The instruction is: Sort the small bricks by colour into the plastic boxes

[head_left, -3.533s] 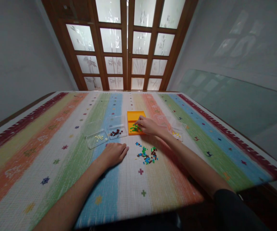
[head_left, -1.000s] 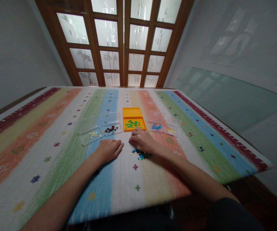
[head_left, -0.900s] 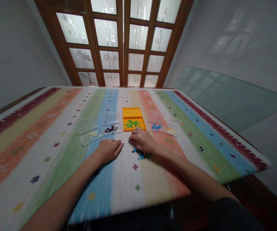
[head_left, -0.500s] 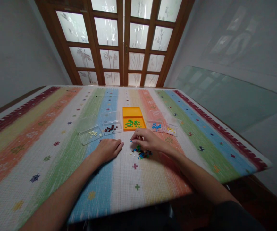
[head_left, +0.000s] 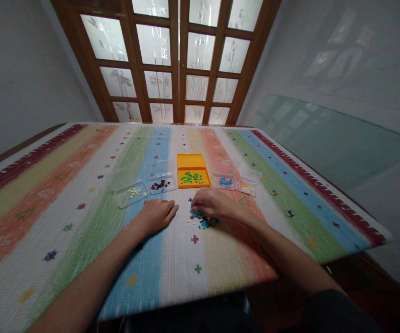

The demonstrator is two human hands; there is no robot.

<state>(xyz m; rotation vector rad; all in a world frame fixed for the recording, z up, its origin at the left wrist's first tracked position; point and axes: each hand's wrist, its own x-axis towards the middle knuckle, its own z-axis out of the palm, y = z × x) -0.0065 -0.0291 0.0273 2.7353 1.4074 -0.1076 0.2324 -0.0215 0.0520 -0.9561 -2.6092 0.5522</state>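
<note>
My right hand (head_left: 212, 202) is over a small pile of mixed toy bricks (head_left: 205, 221), blue, green and dark ones, with a few pale pieces at its near left. Its fingers are bent together, and a speck of blue, seemingly a small blue brick (head_left: 192, 209), shows at the fingertips. The hand partly hides the pile. To the left, my left hand (head_left: 156, 215) rests on the cloth, fingers curled under and thumb forward, with no object visible in it.
Beyond my hands stands an open yellow case (head_left: 193, 186) with green bricks. Left of it are clear boxes of dark bricks (head_left: 160, 185) and cream bricks (head_left: 136, 192). On its right, clear boxes hold blue bricks (head_left: 225, 181) and yellow bricks (head_left: 247, 187). A striped cloth (head_left: 92, 259) covers the table.
My right hand has dropped slightly toward me, its fingertips now lower at the pile's far left edge. My left hand and the boxes stay where they were.
</note>
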